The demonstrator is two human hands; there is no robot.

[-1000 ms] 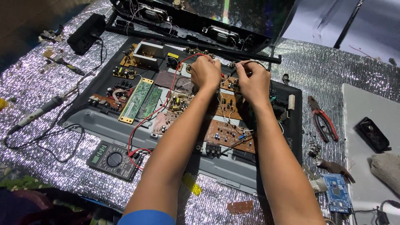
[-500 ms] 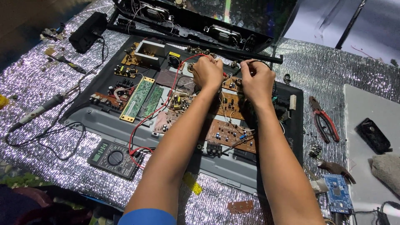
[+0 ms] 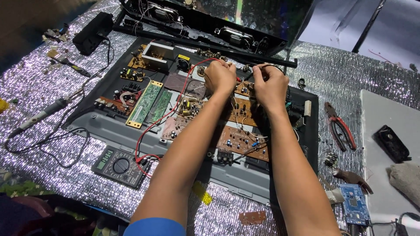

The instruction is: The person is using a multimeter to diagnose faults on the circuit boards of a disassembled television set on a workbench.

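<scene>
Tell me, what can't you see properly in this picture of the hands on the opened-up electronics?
Head view only:
- What the left hand and right hand pinch: their fingertips curl away, hiding it.
- The brown circuit boards: partly covered by both forearms.
- The small blue circuit board: what is below it is cut off by the bottom edge.
- The grey digital multimeter: display too small to read.

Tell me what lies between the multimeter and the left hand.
In the head view, a red lead wire runs from the multimeter up toward the left hand, crossing small brown circuit boards on the open chassis.
</scene>
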